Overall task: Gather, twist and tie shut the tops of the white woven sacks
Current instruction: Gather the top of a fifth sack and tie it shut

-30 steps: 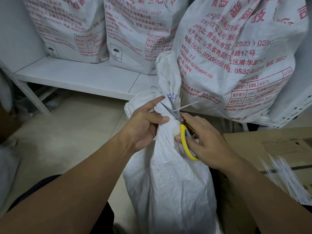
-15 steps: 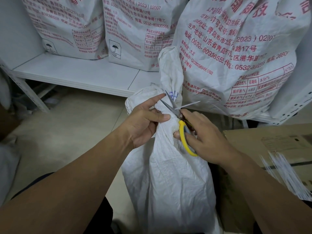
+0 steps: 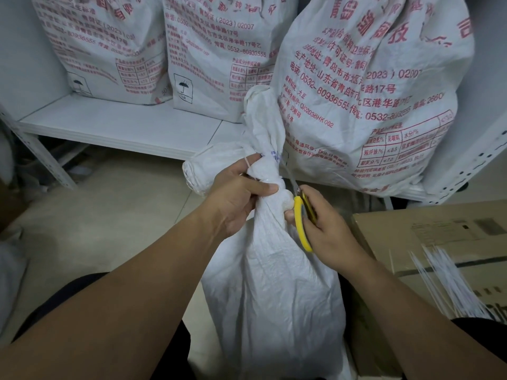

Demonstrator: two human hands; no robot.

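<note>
- The near sack stands before the shelf, its neck between the two grips: left grip around its left side, right grip at its right.
- The scissors sit in the right grip, touching the neck.
- Behind, in a row on the shelf: left sack, middle sack, right sack.
- Right of the near sack sits a box, with a bundle of ties on top.
</note>
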